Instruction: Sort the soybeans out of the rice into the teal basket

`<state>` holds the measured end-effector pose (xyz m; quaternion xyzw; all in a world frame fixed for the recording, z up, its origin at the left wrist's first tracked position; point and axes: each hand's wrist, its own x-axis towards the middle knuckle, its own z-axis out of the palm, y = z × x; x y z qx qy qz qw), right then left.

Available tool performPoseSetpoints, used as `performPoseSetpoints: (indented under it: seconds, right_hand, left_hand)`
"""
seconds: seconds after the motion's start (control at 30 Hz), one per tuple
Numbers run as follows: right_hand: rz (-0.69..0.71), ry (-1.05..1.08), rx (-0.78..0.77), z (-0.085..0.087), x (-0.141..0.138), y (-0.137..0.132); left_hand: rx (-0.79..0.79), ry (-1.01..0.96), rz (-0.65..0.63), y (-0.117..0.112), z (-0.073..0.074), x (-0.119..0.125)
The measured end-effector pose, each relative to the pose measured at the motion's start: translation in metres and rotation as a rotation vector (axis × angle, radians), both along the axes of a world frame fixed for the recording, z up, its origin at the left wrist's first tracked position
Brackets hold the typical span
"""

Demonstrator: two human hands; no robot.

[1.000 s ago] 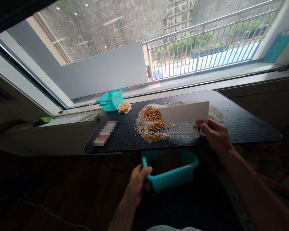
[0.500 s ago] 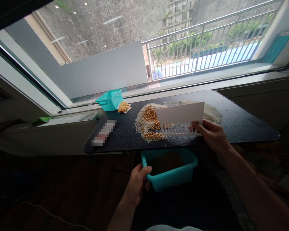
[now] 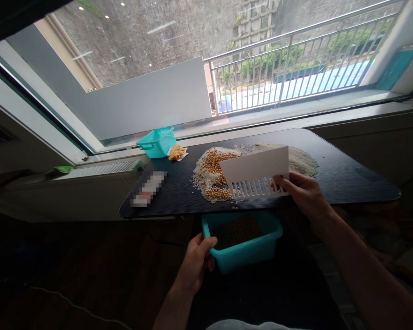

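My right hand (image 3: 304, 195) grips a white slotted plastic scraper (image 3: 256, 173) by its right end, its slotted edge down on the black table (image 3: 347, 176) against a pile of yellow beans and white rice (image 3: 211, 176). A few beans lie at the table's near edge (image 3: 234, 207). My left hand (image 3: 198, 261) holds the left rim of a teal bin (image 3: 244, 243) just below the table edge; the bin has brown beans in it.
A second teal bin (image 3: 157, 142) and a yellow scrap (image 3: 177, 152) sit at the table's far left corner. A blurred flat packet (image 3: 148, 189) lies on the left part. More rice (image 3: 301, 160) spreads behind the scraper. A window and railing are beyond.
My right hand has drawn the scraper leftward and toward the near edge, pulling beans along. The left hand and its bin have stayed put.
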<state>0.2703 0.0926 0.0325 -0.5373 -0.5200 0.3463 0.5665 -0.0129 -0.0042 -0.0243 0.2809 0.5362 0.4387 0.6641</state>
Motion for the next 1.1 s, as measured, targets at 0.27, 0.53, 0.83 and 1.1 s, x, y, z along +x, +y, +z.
performPoseSetpoints:
  seconds: [0.27, 0.53, 0.83, 1.1]
  right_hand:
    - [0.067, -0.065, 0.001, 0.000, 0.001, -0.002]
    - [0.055, -0.075, 0.016, -0.004, -0.008, -0.019]
    - [-0.133, -0.230, 0.117, -0.023, -0.013, -0.037]
    - [-0.383, -0.282, 0.119, -0.028, -0.002, -0.039]
  left_hand:
    - [0.003, 0.003, 0.011, 0.002, -0.004, 0.000]
    - [0.011, 0.010, -0.018, 0.003, -0.007, 0.000]
    - [0.009, 0.015, -0.007, 0.002, -0.010, -0.001]
    - [0.013, 0.008, -0.011, 0.001, -0.005, -0.001]
